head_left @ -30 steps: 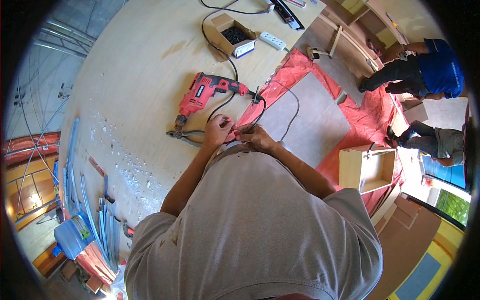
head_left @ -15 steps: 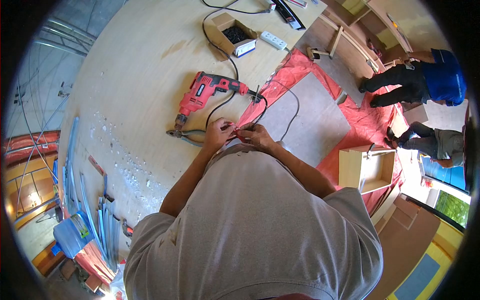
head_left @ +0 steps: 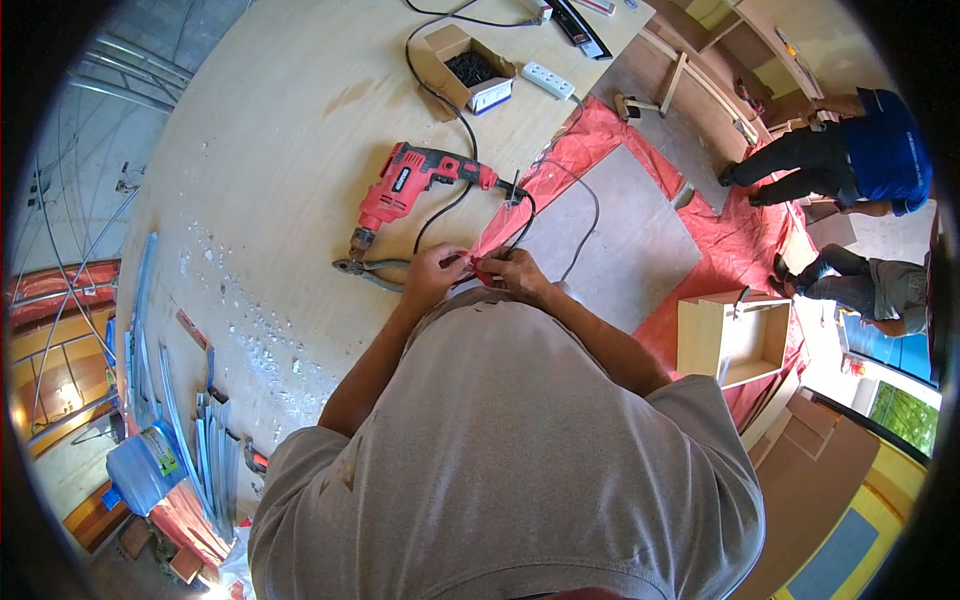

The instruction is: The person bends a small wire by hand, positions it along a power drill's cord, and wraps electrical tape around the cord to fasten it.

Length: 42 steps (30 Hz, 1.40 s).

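Close to my body at the table edge, my left hand (head_left: 432, 275) and my right hand (head_left: 515, 274) almost meet. The fingertips of both are pinched on a small red piece (head_left: 484, 272), whose kind is too small to make out. A pair of pliers (head_left: 372, 267) with grey-green handles lies beside my left hand, its handle ends near the wrist. Just beyond, a red and black power drill (head_left: 400, 188) rests on its side on the table, chuck toward the pliers. Its black cord (head_left: 530, 215) runs down behind my right hand.
On the wooden table (head_left: 290, 130) are an open carton of black screws (head_left: 470, 70), a white power strip (head_left: 548, 81), metal strips (head_left: 205, 450) and scattered white bits. Red sheeting (head_left: 700, 235) covers floor at right, under a wooden box (head_left: 735, 340). Two people (head_left: 885, 150) stand there.
My hands stay together on the red piece, with only slight finger movement. At right, the person in blue has shifted an arm and leg a little. Tools on the table have not moved.
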Each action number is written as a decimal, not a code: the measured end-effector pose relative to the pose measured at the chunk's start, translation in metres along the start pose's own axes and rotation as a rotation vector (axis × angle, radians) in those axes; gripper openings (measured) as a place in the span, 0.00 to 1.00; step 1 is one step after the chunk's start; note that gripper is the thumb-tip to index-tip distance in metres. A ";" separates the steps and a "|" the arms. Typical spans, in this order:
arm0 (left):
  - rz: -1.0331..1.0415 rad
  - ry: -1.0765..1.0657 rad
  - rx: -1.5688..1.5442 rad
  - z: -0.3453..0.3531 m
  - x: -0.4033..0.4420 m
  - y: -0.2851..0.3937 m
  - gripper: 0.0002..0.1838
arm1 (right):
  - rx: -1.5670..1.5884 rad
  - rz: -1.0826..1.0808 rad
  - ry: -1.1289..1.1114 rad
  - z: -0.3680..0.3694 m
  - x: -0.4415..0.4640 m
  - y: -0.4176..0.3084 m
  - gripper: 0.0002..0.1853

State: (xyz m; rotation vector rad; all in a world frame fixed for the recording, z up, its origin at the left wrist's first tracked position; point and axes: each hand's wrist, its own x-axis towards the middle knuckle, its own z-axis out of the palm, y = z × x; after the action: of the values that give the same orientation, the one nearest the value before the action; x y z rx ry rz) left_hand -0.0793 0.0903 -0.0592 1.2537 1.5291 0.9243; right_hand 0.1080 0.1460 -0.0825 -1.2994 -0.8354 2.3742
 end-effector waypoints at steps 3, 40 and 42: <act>0.094 0.020 0.158 0.002 -0.005 0.001 0.10 | -0.360 -0.326 -0.095 -0.017 0.016 0.021 0.08; 0.266 -0.015 0.285 0.006 -0.011 0.005 0.07 | -0.299 -0.058 0.005 0.000 -0.004 -0.008 0.09; 0.394 -0.027 0.341 0.006 -0.009 -0.002 0.07 | -0.192 -0.006 0.021 0.000 -0.002 -0.006 0.08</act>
State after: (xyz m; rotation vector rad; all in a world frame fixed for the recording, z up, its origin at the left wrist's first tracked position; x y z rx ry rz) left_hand -0.0737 0.0812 -0.0615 1.8530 1.4854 0.9083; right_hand 0.1088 0.1495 -0.0777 -1.3879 -1.0825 2.3179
